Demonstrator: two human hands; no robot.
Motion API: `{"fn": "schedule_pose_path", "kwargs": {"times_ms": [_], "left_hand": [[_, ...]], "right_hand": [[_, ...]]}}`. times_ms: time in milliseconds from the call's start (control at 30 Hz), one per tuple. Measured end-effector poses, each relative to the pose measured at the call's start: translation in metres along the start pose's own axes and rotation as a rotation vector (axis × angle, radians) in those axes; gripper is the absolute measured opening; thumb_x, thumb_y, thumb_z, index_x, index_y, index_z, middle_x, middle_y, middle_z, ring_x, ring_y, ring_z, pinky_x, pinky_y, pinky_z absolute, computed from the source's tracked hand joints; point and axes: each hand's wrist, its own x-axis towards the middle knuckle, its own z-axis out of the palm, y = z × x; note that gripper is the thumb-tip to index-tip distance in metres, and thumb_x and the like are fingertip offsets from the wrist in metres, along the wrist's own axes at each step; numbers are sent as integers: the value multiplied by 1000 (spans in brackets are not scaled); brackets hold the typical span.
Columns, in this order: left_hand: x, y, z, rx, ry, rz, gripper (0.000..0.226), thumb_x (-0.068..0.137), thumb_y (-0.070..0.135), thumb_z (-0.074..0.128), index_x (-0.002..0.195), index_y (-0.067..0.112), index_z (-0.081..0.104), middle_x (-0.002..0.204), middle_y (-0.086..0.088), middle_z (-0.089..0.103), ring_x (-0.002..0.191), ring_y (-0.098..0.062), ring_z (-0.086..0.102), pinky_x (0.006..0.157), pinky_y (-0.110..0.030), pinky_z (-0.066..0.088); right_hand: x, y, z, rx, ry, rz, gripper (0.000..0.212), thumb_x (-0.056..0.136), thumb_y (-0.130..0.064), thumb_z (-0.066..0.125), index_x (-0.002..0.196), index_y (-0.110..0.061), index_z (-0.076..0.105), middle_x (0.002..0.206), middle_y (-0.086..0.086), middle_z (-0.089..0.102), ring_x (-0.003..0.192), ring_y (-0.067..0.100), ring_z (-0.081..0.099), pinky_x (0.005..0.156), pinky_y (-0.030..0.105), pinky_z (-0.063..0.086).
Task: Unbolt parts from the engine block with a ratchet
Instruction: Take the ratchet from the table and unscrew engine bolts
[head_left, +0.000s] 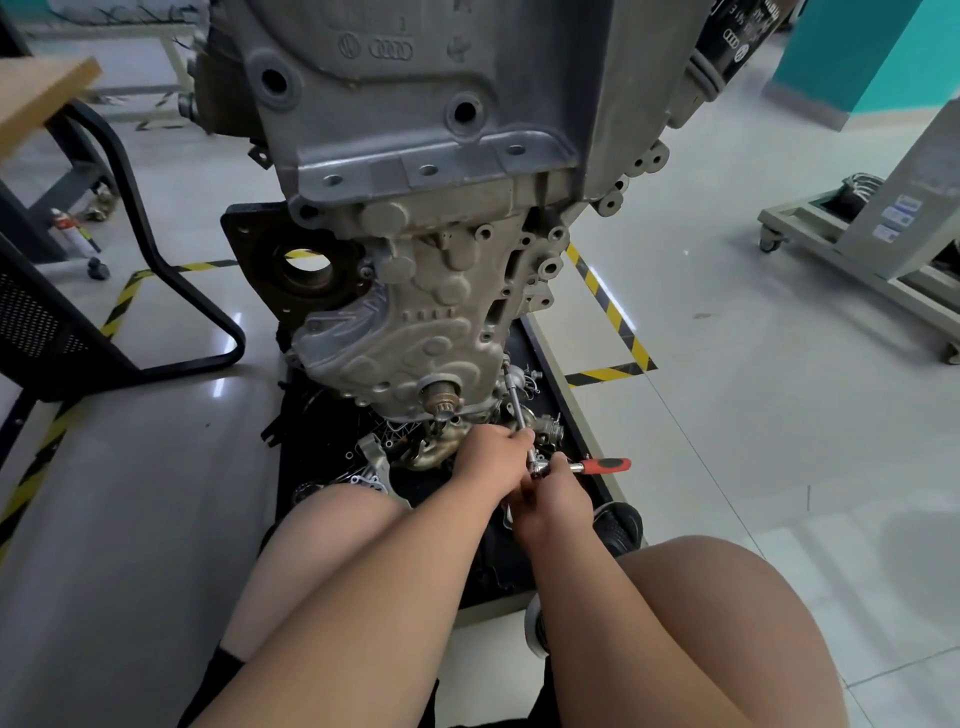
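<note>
Both hands (519, 467) gripping ratchet (582, 466), extension (516, 402) reaching engine block (415, 218)

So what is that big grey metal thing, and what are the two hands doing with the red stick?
The picture comes from a camera on the person's head, looking down. The big grey thing is a car engine block standing on a black tray on the floor. The red-handled stick is a ratchet, a tool for unscrewing bolts. The right hand holds it near its head; the left hand steadies its long metal extension bar, which reaches up to the engine. Loose metal parts lie on the tray.
</note>
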Motion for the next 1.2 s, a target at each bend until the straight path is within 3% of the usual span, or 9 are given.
{"fn": "schedule_pose_path", "kwargs": {"times_ms": [100, 167, 367, 533, 767, 933, 1033, 1200], "left_hand": [[1, 0, -1, 12, 24, 18, 31, 90, 34, 58, 74, 10, 69, 49, 0, 61, 44, -16, 54, 53, -24, 42], [3, 0, 0, 24, 37, 35, 30, 90, 33, 60, 70, 13, 69, 55, 0, 62, 53, -18, 58, 54, -25, 43], [5, 1, 0, 41, 14, 48, 28, 90, 33, 59, 67, 20, 67, 62, 4, 64, 59, -12, 59, 52, -22, 39], [3, 1, -1, 38, 19, 42, 30, 90, 37, 59, 66, 21, 67, 56, 7, 63, 51, -5, 58, 46, -18, 36], [2, 0, 0, 20, 15, 50, 30, 90, 37, 59, 66, 20, 65, 59, 5, 63, 54, -9, 59, 49, -20, 38], [0, 1, -1, 56, 48, 25, 38, 91, 42, 56, 61, 18, 61, 54, 7, 59, 52, -7, 53, 47, -21, 32], [-1, 2, -2, 32, 24, 14, 37, 91, 42, 55, 69, 15, 67, 62, 1, 65, 57, -14, 58, 50, -22, 36], [-1, 1, -3, 26, 29, 4, 38, 91, 42, 55, 66, 15, 65, 59, 0, 63, 59, -16, 57, 54, -23, 38]], "right_hand": [[1, 6, -3, -111, 22, -128, 18, 94, -23, 64, 86, -7, 66, 74, 10, 67, 54, 18, 65, 51, 29, 54], [2, 12, -5, -184, 7, -269, 15, 93, -19, 64, 82, -11, 71, 77, 8, 71, 65, 19, 70, 62, 33, 58], [0, 18, -8, -317, -65, -437, 6, 89, -13, 68, 89, -15, 73, 80, 4, 71, 76, 18, 65, 78, 39, 55], [0, 16, -6, -225, -43, -386, 5, 90, -13, 67, 89, -10, 72, 88, 13, 73, 76, 19, 68, 70, 30, 55], [-4, 12, -6, -158, -23, -299, 18, 88, -17, 72, 96, -2, 67, 91, 16, 72, 73, 20, 68, 68, 31, 57], [-8, 6, -4, -114, -12, -187, 26, 90, -23, 70, 100, 1, 66, 93, 15, 69, 64, 19, 67, 53, 27, 55], [-8, 6, -4, -124, 18, -161, 23, 89, -25, 71, 88, -3, 64, 100, 16, 70, 75, 24, 70, 60, 31, 56], [-7, 4, -3, -155, 49, -122, 28, 86, -32, 73, 79, -9, 59, 80, 13, 69, 67, 24, 67, 60, 32, 54]]}}
